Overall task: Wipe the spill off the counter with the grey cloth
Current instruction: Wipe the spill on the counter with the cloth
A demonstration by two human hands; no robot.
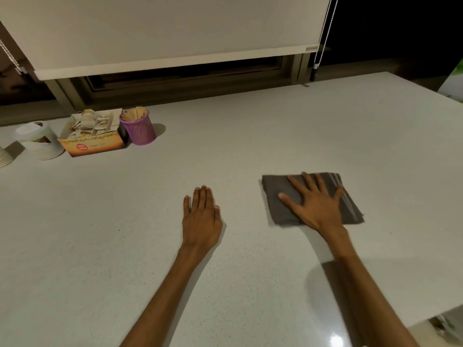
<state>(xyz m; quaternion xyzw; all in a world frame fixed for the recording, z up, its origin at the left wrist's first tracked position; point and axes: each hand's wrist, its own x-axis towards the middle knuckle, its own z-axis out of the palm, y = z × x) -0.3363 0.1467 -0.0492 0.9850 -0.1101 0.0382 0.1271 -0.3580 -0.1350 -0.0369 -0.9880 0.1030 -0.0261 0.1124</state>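
Observation:
A folded grey cloth point(278, 196) lies flat on the pale speckled counter point(150, 246), right of centre. My right hand point(315, 204) presses down on it, palm flat and fingers spread, covering its middle. Left of the cloth, a short gap away, my left hand point(201, 216) rests flat on the bare counter with the fingers together and nothing in it. No spill stands out on the surface; the cloth's right edge looks blurred.
At the back left stand a purple mesh cup of wooden sticks point(137, 130), an open box of tea bags point(94, 137), a white lidded jar point(40, 140) and stacked paper cups point(3, 157). The counter's right edge point(436, 314) drops off near my right forearm. A blind cord point(316, 63) hangs behind.

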